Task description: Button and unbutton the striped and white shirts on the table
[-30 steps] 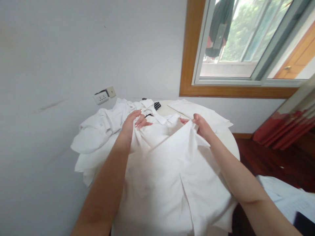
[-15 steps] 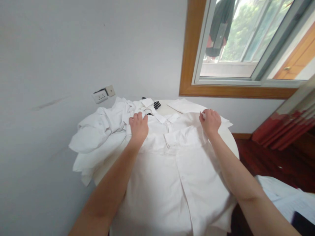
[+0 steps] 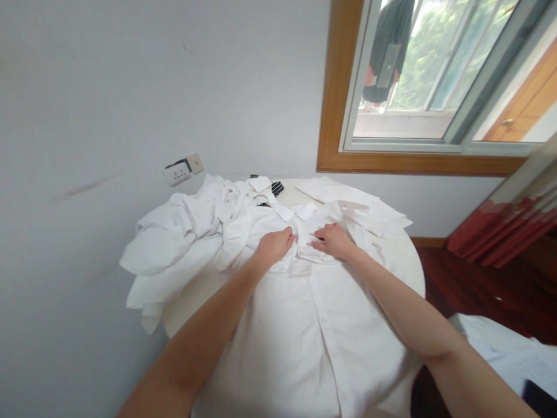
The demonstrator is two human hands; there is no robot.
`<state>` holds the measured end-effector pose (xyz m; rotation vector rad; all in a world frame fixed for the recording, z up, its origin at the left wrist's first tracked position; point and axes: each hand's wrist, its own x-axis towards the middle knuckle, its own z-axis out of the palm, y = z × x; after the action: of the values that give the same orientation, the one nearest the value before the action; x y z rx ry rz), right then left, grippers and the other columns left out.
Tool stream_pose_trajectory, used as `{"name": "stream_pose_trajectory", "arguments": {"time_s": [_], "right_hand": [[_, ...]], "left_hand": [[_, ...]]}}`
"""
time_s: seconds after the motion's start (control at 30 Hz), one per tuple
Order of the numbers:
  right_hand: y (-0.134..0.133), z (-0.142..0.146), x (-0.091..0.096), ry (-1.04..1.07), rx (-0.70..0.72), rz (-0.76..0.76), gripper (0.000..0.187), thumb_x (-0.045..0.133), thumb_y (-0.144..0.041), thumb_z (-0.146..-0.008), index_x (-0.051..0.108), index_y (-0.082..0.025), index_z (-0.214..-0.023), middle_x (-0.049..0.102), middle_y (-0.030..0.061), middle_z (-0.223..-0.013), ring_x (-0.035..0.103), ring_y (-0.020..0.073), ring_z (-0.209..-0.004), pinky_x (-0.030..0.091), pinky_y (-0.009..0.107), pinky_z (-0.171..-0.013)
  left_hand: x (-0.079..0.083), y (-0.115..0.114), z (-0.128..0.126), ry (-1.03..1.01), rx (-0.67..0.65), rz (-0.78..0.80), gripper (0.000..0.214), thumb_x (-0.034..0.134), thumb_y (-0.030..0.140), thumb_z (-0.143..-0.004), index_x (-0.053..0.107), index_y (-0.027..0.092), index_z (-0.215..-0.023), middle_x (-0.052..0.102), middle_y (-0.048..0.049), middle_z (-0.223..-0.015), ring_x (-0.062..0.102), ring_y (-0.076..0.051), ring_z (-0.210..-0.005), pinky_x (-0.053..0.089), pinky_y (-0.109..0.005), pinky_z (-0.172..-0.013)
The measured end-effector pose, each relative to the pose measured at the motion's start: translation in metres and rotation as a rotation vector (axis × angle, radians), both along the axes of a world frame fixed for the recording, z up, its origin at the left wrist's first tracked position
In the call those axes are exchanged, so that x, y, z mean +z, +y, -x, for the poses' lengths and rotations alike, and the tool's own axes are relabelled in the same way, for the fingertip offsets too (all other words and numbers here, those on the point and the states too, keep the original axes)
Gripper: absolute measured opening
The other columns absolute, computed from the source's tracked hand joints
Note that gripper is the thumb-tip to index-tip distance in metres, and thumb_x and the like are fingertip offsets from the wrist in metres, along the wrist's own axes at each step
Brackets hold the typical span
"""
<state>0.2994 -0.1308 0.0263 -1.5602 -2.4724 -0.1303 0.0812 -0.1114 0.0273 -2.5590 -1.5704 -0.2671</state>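
A white button-up shirt [image 3: 278, 325] lies front side up on the round table, its lower part hanging toward me and its collar at the far end. My left hand [image 3: 277, 244] is closed on the fabric just left of the front opening, below the collar. Right of the opening, my right hand [image 3: 334, 240] rests on the bunched upper front, with thumb and fingers apart. A small gap of shirt front separates the two hands. The sleeves lie loosely out to both sides.
A rumpled heap of white clothes [image 3: 174, 232] covers the table's left side against the wall. A folded white garment [image 3: 374, 209] lies at the back right. Black-and-white striped cloth [image 3: 277, 188] shows behind the collar. White papers [image 3: 496, 342] lie lower right.
Both hands have come inward from the shirt's shoulder sides to the front opening below the collar. My right hand has let go of the right side, and the fabric there has dropped.
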Motion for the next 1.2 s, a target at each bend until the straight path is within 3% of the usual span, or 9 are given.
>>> {"name": "stream_pose_trajectory", "arguments": {"time_s": [0.13, 0.3, 0.37, 0.47, 0.53, 0.7, 0.87, 0.97, 1.2], "right_hand": [[0.006, -0.019, 0.004, -0.038, -0.168, -0.086, 0.029, 0.045, -0.036, -0.090, 0.066, -0.018, -0.079, 0.066, 0.0101, -0.082, 0.052, 0.0261, -0.092, 0.030, 0.041, -0.086], [0.005, -0.034, 0.002, -0.064, -0.382, -0.296, 0.030, 0.036, -0.014, -0.089, 0.065, -0.013, -0.097, 0.060, 0.0184, -0.102, 0.044, 0.0325, -0.105, 0.026, 0.049, -0.094], [0.005, -0.033, 0.002, -0.061, -0.364, -0.330, 0.030, 0.037, -0.013, -0.088, 0.063, -0.014, -0.103, 0.057, 0.0178, -0.111, 0.040, 0.0325, -0.112, 0.021, 0.052, -0.100], [0.013, -0.023, 0.005, -0.081, -0.228, -0.316, 0.028, 0.042, -0.014, -0.087, 0.063, -0.018, -0.105, 0.055, 0.0137, -0.117, 0.035, 0.0302, -0.120, 0.011, 0.053, -0.106], [0.025, -0.012, 0.010, -0.082, -0.146, -0.262, 0.027, 0.043, -0.015, -0.087, 0.064, -0.019, -0.104, 0.058, 0.0122, -0.113, 0.038, 0.0285, -0.117, 0.015, 0.051, -0.107], [0.065, 0.022, 0.009, 0.021, -0.096, -0.130, 0.034, 0.043, -0.017, -0.087, 0.060, -0.022, -0.116, 0.058, 0.0103, -0.116, 0.048, 0.0245, -0.107, 0.038, 0.037, -0.090], [0.086, 0.040, -0.020, 0.077, -0.207, -0.138, 0.042, 0.038, -0.021, -0.090, 0.048, -0.022, -0.130, 0.052, 0.0113, -0.128, 0.050, 0.0238, -0.106, 0.042, 0.034, -0.088], [0.090, 0.040, -0.030, 0.091, -0.195, -0.143, 0.053, 0.040, -0.022, -0.089, 0.034, -0.023, -0.141, 0.043, 0.0102, -0.139, 0.049, 0.0243, -0.112, 0.042, 0.034, -0.090], [0.094, 0.046, -0.026, 0.085, -0.290, -0.088, 0.035, 0.039, -0.032, -0.091, 0.049, -0.024, -0.124, 0.039, 0.0092, -0.141, 0.053, 0.0245, -0.110, 0.044, 0.035, -0.089]], "left_hand": [[0.005, 0.011, 0.018, 0.048, 0.116, -0.013, 0.029, 0.035, 0.025, -0.092, 0.052, 0.019, -0.114, 0.068, -0.0098, -0.087, 0.065, -0.023, -0.083, 0.044, -0.031, -0.070], [0.014, 0.018, 0.038, 0.057, 0.275, -0.124, 0.038, 0.028, 0.006, -0.086, 0.057, 0.015, -0.108, 0.062, -0.0153, -0.095, 0.061, -0.026, -0.090, 0.043, -0.036, -0.073], [0.017, 0.016, 0.037, 0.040, 0.241, -0.188, 0.035, 0.030, 0.008, -0.086, 0.061, 0.017, -0.102, 0.058, -0.0156, -0.102, 0.056, -0.028, -0.098, 0.042, -0.037, -0.077], [0.019, 0.016, 0.024, -0.016, 0.125, -0.212, 0.032, 0.035, 0.012, -0.086, 0.063, 0.020, -0.099, 0.055, -0.0133, -0.109, 0.050, -0.027, -0.105, 0.041, -0.039, -0.082], [0.019, 0.021, 0.011, -0.064, 0.029, -0.213, 0.031, 0.038, 0.012, -0.085, 0.062, 0.021, -0.102, 0.054, -0.0110, -0.112, 0.048, -0.026, -0.107, 0.040, -0.038, -0.086], [0.005, 0.055, -0.016, -0.180, -0.133, -0.167, 0.038, 0.036, 0.003, -0.081, 0.059, 0.018, -0.109, 0.057, -0.0096, -0.111, 0.046, -0.021, -0.112, 0.038, -0.036, -0.096], [-0.024, 0.089, -0.021, -0.357, -0.031, -0.111, 0.039, 0.037, 0.002, -0.080, 0.053, 0.012, -0.114, 0.059, -0.0122, -0.112, 0.051, -0.020, -0.110, 0.039, -0.036, -0.098], [-0.036, 0.098, -0.018, -0.389, -0.041, -0.097, 0.042, 0.044, 0.007, -0.081, 0.048, 0.012, -0.122, 0.056, -0.0127, -0.122, 0.050, -0.020, -0.116, 0.038, -0.036, -0.101], [-0.042, 0.102, -0.019, -0.315, -0.109, -0.111, 0.046, 0.041, 0.004, -0.081, 0.051, 0.013, -0.125, 0.058, -0.0099, -0.125, 0.049, -0.018, -0.119, 0.034, -0.035, -0.107]]}}
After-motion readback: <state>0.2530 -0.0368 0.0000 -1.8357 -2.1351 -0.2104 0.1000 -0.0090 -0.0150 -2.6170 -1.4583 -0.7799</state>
